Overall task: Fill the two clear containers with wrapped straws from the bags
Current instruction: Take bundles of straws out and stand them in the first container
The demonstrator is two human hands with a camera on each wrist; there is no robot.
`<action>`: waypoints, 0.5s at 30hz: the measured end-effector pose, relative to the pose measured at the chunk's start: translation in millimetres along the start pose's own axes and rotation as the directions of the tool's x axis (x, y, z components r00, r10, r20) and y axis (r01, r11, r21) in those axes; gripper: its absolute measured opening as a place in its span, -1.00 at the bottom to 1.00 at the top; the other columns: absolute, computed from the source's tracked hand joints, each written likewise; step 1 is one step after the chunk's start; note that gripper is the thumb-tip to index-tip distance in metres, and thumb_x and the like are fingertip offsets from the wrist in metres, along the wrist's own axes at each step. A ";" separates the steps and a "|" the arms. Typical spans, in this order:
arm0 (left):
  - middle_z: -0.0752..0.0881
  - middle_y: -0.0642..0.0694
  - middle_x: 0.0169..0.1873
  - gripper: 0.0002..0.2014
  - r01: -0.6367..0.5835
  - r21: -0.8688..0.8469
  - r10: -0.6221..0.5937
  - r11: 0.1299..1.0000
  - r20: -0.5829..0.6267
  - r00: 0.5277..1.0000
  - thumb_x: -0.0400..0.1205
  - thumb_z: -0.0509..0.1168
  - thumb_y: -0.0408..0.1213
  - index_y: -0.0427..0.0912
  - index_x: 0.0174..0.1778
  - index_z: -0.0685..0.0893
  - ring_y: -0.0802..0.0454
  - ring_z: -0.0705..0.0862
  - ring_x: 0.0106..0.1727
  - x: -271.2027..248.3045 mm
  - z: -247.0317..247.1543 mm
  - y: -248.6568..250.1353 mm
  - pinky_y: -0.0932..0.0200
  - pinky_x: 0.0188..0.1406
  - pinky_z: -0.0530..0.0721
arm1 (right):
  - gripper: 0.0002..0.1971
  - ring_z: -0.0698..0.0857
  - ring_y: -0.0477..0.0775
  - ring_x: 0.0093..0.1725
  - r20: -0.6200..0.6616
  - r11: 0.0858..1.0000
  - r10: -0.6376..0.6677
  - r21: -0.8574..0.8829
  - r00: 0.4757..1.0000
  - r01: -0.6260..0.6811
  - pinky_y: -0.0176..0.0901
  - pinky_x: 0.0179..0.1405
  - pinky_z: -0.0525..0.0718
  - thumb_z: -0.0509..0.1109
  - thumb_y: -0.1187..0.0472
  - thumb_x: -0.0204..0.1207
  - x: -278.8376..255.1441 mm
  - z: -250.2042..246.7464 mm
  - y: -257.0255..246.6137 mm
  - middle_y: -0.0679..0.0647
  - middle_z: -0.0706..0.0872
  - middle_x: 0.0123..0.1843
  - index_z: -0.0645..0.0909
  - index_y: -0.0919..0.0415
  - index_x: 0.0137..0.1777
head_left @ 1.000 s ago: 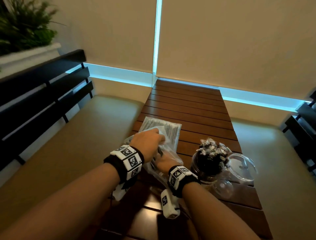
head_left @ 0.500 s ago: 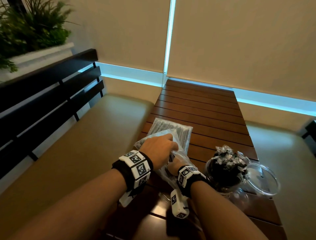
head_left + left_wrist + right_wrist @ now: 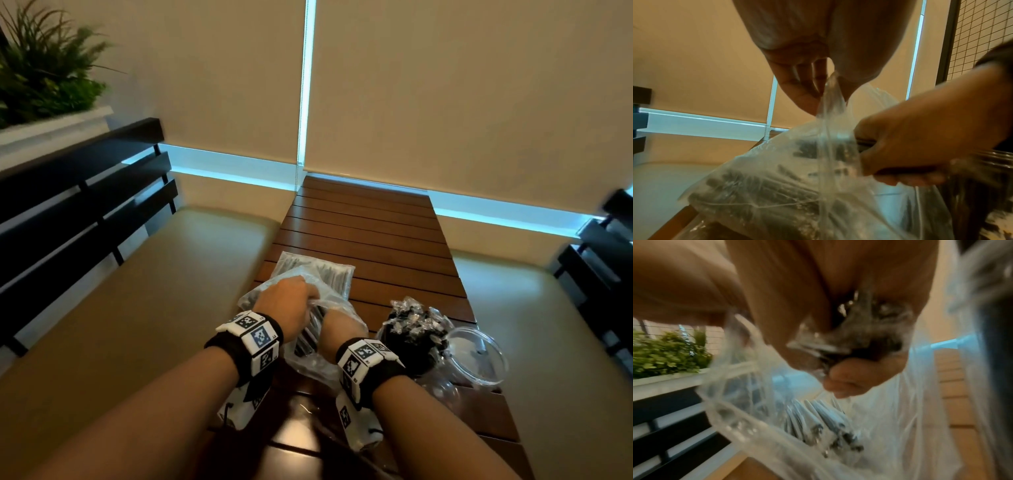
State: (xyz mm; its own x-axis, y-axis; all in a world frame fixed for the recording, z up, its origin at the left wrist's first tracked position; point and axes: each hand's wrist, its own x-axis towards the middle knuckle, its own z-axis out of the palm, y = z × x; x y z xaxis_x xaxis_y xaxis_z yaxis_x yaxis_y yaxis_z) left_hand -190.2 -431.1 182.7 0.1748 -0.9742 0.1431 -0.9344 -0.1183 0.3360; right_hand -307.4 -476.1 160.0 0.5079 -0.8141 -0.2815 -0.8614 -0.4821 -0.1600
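On the slatted wooden table (image 3: 370,219) lies an opened clear plastic bag (image 3: 263,294) of dark wrapped straws (image 3: 308,339). My left hand (image 3: 287,301) pinches the bag's upper edge; the left wrist view shows its fingers (image 3: 807,91) pulling the film up. My right hand (image 3: 342,325) is inside the bag and grips a bundle of straws (image 3: 849,344). A second, flat bag of straws (image 3: 322,270) lies just behind. To the right stands a clear container (image 3: 414,329) packed with wrapped straws. Another clear container (image 3: 476,356) leans beside it with nothing seen inside.
Tan cushioned benches (image 3: 154,291) flank the table on both sides, each with a black slatted back (image 3: 85,192). A white planter with green plants (image 3: 44,85) sits at the upper left. Roller blinds (image 3: 445,85) close off the far end of the table.
My hands have drawn a little apart, so the bag's mouth is wider and dark straws show between them. Both hands keep their hold. The head view has shifted.
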 end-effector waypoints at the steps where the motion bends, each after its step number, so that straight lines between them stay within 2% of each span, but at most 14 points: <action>1: 0.72 0.01 0.00 -0.75 0.013 -0.003 -0.013 1.000 -0.010 1.000 0.63 0.25 -0.32 0.05 0.07 0.77 -0.04 0.70 0.03 1.3 0.3 3.5 0.12 -0.05 0.64 | -0.74 0.67 0.20 0.27 0.009 1.000 -0.015 -0.015 1.000 0.015 -0.04 0.15 0.65 0.27 0.30 0.66 -6.3 -5.0 2.1 0.21 0.66 0.30 0.59 0.28 0.32; 3: 0.74 0.00 0.04 -0.72 0.059 -0.026 -0.059 0.998 -0.011 0.998 0.61 0.24 -0.39 0.01 0.06 0.79 -0.05 0.70 0.06 3.5 -0.2 11.7 0.16 -0.07 0.62 | -0.74 0.72 0.22 0.16 0.032 0.999 -0.016 -0.046 0.999 0.017 -0.04 -0.07 0.66 0.35 0.21 0.64 -23.4 -19.7 8.3 0.21 0.69 0.22 0.61 0.27 0.27; 5: 0.77 -0.04 0.05 -0.70 0.095 -0.053 -0.093 0.994 0.031 0.995 0.58 0.26 -0.44 -0.04 0.05 0.81 -0.05 0.71 0.08 6.3 0.9 18.1 0.16 -0.02 0.63 | -0.70 0.74 0.23 0.06 0.070 0.992 -0.034 -0.115 0.997 0.042 -0.07 -0.18 0.61 0.43 0.12 0.60 -46.4 -43.5 19.5 0.22 0.71 0.14 0.62 0.27 0.24; 7: 0.79 -0.12 0.03 -0.73 0.119 -0.047 -0.115 0.992 0.081 0.990 0.55 0.27 -0.45 -0.10 0.02 0.81 -0.10 0.71 0.10 9.9 3.6 24.3 0.13 0.05 0.64 | -0.67 0.70 0.21 -0.04 0.091 0.981 -0.038 -0.184 0.995 0.054 -0.05 -0.17 0.63 0.47 0.08 0.55 -71.5 -71.1 35.0 0.17 0.69 -0.01 0.64 0.25 0.23; 10: 0.78 -0.18 -0.05 -0.82 0.149 -0.010 -0.147 0.989 0.092 0.985 0.55 0.28 -0.42 -0.16 -0.08 0.78 -0.17 0.72 0.07 13.6 9.2 34.5 0.10 -0.03 0.63 | -0.63 0.65 0.12 -0.22 0.021 0.966 -0.010 -0.258 1.000 0.015 -0.02 -0.18 0.70 0.53 -0.02 0.46 -105.0 -107.3 58.0 0.04 0.62 -0.19 0.65 0.15 0.17; 13: 0.76 -0.19 0.05 -0.82 0.161 0.049 -0.165 0.986 0.091 0.982 0.58 0.27 -0.38 -0.17 0.00 0.76 -0.17 0.70 0.11 12.1 12.2 42.6 0.08 0.00 0.64 | -0.60 0.69 0.09 -0.21 -0.016 0.959 0.026 -0.281 1.000 -0.030 -0.03 -0.13 0.76 0.59 -0.11 0.37 -127.3 -134.0 73.9 0.01 0.62 -0.26 0.62 0.11 0.05; 15: 0.75 -0.18 0.11 -0.81 0.166 0.064 -0.174 0.984 0.135 0.976 0.60 0.28 -0.30 -0.17 0.06 0.75 -0.16 0.69 0.13 7.9 12.1 45.2 0.08 0.01 0.64 | -0.60 0.70 0.08 -0.19 -0.080 0.972 0.030 -0.232 0.996 -0.048 -0.03 -0.09 0.77 0.61 -0.12 0.34 -137.3 -150.8 81.8 0.01 0.63 -0.25 0.59 0.09 0.01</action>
State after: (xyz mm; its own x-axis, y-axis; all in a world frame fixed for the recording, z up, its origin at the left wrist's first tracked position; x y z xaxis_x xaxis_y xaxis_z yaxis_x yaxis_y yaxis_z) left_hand -234.8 -446.4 187.7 0.2908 -0.9558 -0.0443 -0.9102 -0.2906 0.2952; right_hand -446.8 -452.5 328.2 0.4809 -0.8513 -0.2098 -0.8599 -0.5047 0.0771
